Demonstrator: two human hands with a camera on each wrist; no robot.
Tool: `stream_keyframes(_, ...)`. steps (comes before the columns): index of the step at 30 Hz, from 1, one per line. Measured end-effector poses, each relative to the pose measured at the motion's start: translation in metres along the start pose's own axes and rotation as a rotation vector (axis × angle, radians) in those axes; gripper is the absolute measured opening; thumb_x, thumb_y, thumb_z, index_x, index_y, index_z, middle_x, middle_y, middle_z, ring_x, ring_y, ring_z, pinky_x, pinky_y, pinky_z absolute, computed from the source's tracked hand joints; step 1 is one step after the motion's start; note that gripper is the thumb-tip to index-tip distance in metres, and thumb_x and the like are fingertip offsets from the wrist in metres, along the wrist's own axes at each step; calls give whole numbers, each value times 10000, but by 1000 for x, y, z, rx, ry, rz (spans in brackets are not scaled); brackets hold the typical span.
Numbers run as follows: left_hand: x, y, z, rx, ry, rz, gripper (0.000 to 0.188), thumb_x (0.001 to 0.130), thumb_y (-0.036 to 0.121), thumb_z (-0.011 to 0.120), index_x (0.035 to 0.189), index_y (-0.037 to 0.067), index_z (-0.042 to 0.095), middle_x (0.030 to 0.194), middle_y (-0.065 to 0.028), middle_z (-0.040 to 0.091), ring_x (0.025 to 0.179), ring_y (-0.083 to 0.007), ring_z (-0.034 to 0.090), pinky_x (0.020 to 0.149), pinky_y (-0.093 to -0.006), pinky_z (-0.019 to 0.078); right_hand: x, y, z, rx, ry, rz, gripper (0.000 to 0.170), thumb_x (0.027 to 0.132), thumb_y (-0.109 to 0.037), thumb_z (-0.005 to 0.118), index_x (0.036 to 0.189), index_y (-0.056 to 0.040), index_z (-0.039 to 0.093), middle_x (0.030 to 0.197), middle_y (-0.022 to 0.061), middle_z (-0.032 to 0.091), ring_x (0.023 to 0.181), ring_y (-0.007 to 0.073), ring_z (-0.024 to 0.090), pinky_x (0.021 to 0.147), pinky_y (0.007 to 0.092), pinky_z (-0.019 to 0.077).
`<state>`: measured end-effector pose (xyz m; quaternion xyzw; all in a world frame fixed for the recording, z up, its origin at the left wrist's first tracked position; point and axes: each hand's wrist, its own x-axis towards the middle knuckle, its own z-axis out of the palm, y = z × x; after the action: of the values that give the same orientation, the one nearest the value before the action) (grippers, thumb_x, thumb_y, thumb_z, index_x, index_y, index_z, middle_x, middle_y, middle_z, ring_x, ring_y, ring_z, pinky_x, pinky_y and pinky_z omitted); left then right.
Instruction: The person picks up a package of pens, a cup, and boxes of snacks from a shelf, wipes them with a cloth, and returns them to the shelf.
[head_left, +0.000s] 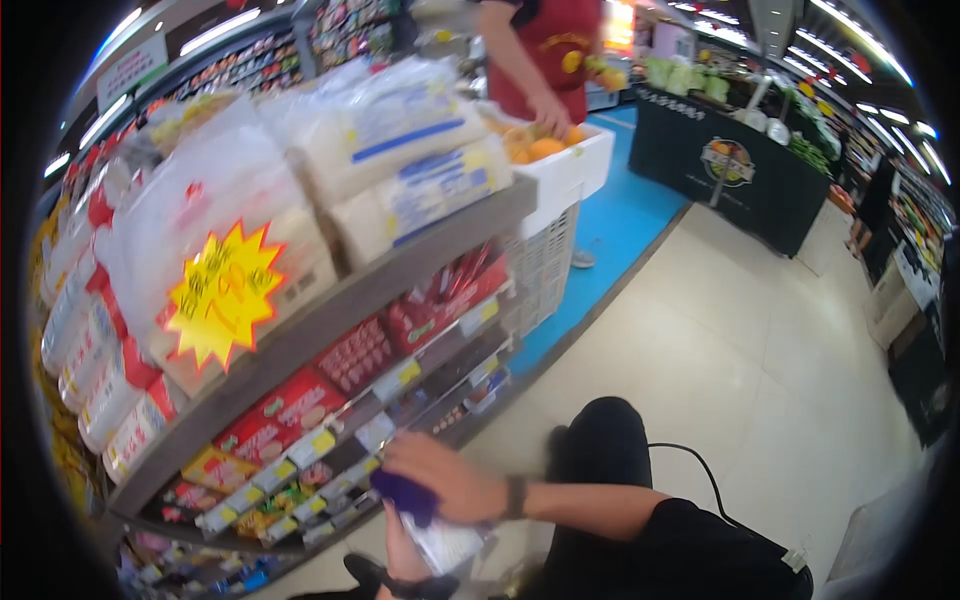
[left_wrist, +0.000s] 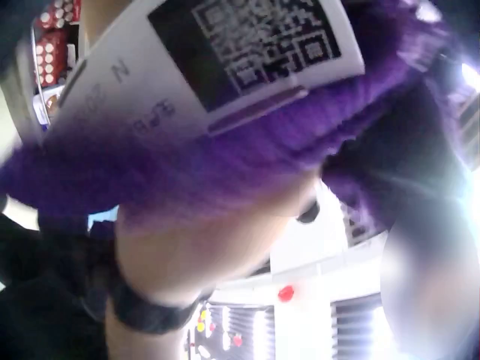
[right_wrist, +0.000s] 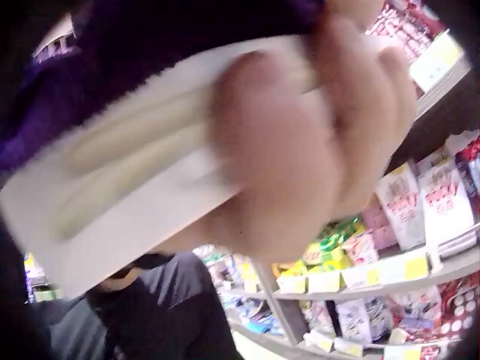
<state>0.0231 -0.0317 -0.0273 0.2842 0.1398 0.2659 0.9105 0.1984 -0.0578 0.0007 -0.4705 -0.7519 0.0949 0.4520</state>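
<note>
Both hands are together on a purple cloth item (head_left: 405,497) low in the head view. The left hand (right_wrist: 277,150) grips its white card (right_wrist: 142,161), with a blurred thumb across the card and fingers bent at the edge. Long pale shapes run along this card. A white label with a QR code (left_wrist: 274,37) covers part of the purple cloth in the left wrist view. Over the cloth in the head view lies the right hand (head_left: 450,482), a dark band round its wrist; its thumb is hidden, and I cannot tell whether its fingers curl round the cloth.
Close on the left is a store shelf (head_left: 440,240) with bagged goods (head_left: 410,120) on top and red packages (head_left: 295,410) below. Beyond it, a person in a red apron (head_left: 550,60) reaches into a white box (head_left: 598,165) of oranges. A vegetable stand (head_left: 670,150) is farther back.
</note>
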Motion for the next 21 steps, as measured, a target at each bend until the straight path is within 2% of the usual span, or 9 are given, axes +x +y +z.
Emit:
stream_keyframes(5,3,29,-4,-172,233,160,707,1025,627,292,1464,84,409,1378,-129,548,1243,-278,553,1070,-463,441,-16,-5,26,137,-139,3,671,744,-84,708,1366,10,476,1458,228,448,1429,417,341,1181,526,279)
stream_keyframes(6,2,30,-21,-154,200,183,706,1022,628,311,1450,76,420,1367,-138,549,1230,-282,557,1054,-464,453,-20,-6,34,143,-234,-93,671,754,-122,720,1365,2,473,1451,227,450,1424,426,343,1173,531,287)
stream_keyframes(9,-10,15,-45,-804,-230,-219,663,1008,586,433,1417,64,440,1330,-149,551,1234,-290,547,1054,-444,452,-19,-18,34,72,-327,-267,745,726,-174,746,1395,-39,449,1510,198,393,1439,419,314,1162,580,259)
stream_keyframes(11,-8,5,-19,-394,41,-64,570,1010,509,381,1348,63,493,1239,-130,590,1148,-264,579,996,-417,470,-6,-17,15,-60,-370,-124,766,727,-131,723,1431,-50,431,1548,195,358,1467,415,279,1170,601,226)
stream_keyframes(14,-6,4,9,-99,280,-38,485,1013,393,304,1246,63,572,1103,-102,649,1018,-225,628,908,-377,497,-4,-1,11,56,-59,173,789,766,-12,621,1504,-26,343,1568,195,321,1496,391,221,1224,536,128)
stream_keyframes(15,-4,-15,-76,-141,-46,37,612,1008,341,407,1532,42,301,1513,-173,430,1368,-332,458,1127,-499,387,-3,-1,9,278,-63,296,764,819,-42,620,1519,-23,315,1573,197,311,1497,368,229,1226,499,129)
stream_keyframes(16,-11,-4,-67,-223,-145,-28,501,1078,315,356,1527,93,326,1421,-124,502,1287,-261,510,1060,-398,428,-4,-2,11,517,-59,413,742,871,-73,620,1533,-21,288,1578,199,301,1499,345,238,1229,462,131)
stream_keyframes(18,-3,7,-26,246,338,170,561,1060,196,441,1556,28,239,1461,-127,466,1284,-254,501,1060,-389,416,-23,12,45,556,12,435,811,971,-223,625,1577,-5,132,1606,202,264,1485,306,276,1194,363,247)
stream_keyframes(21,-3,18,-4,790,371,304,609,1069,198,421,1576,-2,150,1549,-191,350,1361,-296,428,1122,-386,342,-16,-10,36,821,-79,541,877,988,-326,630,1585,-38,56,1573,157,286,1420,223,322,1162,349,273)
